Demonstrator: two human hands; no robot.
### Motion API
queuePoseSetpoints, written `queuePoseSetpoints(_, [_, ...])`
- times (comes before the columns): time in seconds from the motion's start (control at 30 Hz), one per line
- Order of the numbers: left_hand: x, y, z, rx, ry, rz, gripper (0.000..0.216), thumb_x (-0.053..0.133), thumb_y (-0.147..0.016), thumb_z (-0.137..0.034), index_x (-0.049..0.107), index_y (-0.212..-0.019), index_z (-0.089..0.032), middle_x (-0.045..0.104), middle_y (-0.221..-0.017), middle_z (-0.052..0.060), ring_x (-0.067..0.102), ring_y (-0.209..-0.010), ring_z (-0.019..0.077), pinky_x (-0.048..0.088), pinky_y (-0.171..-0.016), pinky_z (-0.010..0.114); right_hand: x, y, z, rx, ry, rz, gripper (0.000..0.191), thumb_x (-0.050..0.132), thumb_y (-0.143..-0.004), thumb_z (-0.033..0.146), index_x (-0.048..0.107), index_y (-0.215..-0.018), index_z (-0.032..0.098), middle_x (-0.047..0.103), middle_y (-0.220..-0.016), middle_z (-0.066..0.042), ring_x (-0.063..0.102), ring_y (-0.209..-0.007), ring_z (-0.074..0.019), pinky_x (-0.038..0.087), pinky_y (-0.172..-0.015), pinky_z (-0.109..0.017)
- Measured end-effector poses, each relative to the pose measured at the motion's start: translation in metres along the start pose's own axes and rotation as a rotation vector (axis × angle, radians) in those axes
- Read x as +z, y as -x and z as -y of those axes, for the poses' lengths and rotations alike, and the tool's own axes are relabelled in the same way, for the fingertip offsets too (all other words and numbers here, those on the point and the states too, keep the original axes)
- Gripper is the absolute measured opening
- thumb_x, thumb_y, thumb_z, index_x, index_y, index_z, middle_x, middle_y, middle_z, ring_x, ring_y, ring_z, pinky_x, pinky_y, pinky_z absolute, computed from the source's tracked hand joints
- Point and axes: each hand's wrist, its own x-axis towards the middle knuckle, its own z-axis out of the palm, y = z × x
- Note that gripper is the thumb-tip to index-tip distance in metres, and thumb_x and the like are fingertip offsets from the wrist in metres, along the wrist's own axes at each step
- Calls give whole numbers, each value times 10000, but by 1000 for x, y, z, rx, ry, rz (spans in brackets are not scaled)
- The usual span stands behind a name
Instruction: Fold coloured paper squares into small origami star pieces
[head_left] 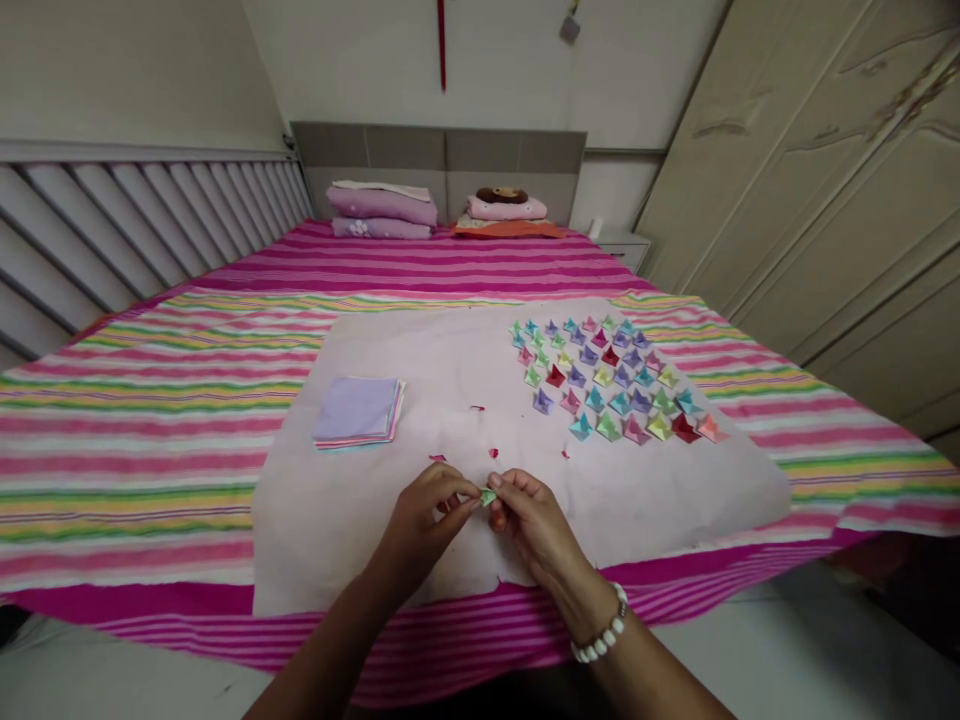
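Observation:
A small folded piece of green paper (487, 496) is pinched between the fingertips of both hands, low over the pale sheet (442, 350). My left hand (435, 500) grips its left side, with thumb and forefinger closed. On the other side my right hand (529, 515) holds it, the fingers curled in; a white bead bracelet (602, 632) circles that wrist. The fingers partly cover the paper, so its full shape is hidden. Tiny red and pink scraps (493, 453) lie just beyond the hands.
A stack of square coloured paper (358, 408), lilac on top, lies at the left of the sheet. Many small folded paper boats (609, 427) in mixed colours stand in rows at the right. Striped bedding (165, 430) surrounds the sheet, with folded bedding (382, 207) by the headboard.

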Motion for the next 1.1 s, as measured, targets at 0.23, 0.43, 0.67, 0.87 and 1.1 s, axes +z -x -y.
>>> queuePoseSetpoints(0.23, [11, -18, 22, -98, -15, 67, 130, 595, -790, -205, 710, -849, -194, 600, -784, 13, 547, -642, 108, 458, -577, 229, -8, -25, -3, -91, 199, -26, 365, 702, -717, 472, 516, -597, 182, 515, -471, 54, 427, -425, -76, 336, -477, -229])
queuePoseSetpoints(0.43, [20, -36, 50, -95, -49, -29, 129, 563, -814, -213, 689, -818, -189, 595, -809, 19, 565, -714, 135, 470, -646, 256, -22, -59, -12, -206, 364, -33, 349, 664, -721, 498, 586, -618, 174, 527, -449, 31, 437, -426, -109, 337, -471, -250])
queuePoseSetpoints(0.67, [29, -49, 68, -45, -190, -37, 147, 522, -852, -221, 664, -833, -189, 572, -821, 14, 556, -702, 133, 454, -655, 252, -33, -74, -16, -459, 554, -76, 128, 676, -713, 274, 678, -814, 196, 594, -726, 1, 487, -618, -135, 387, -590, -265])
queuePoseSetpoints(0.87, [44, -47, 84, -65, -215, -40, 136, 505, -853, -200, 631, -807, -185, 584, -795, 16, 567, -746, 152, 461, -693, 271, -38, -86, -32, -504, 652, -37, 68, 603, -765, 232, 657, -743, 196, 597, -718, -6, 516, -661, -153, 406, -622, -274])
queuePoseSetpoints(1.1, [49, -37, 97, -121, -239, -54, 141, 496, -852, -176, 631, -888, -198, 616, -830, 24, 588, -775, 159, 478, -723, 290, -46, -89, -44, -493, 671, -45, 80, 582, -785, 253, 616, -741, 195, 551, -679, 10, 479, -614, -138, 384, -573, -257])
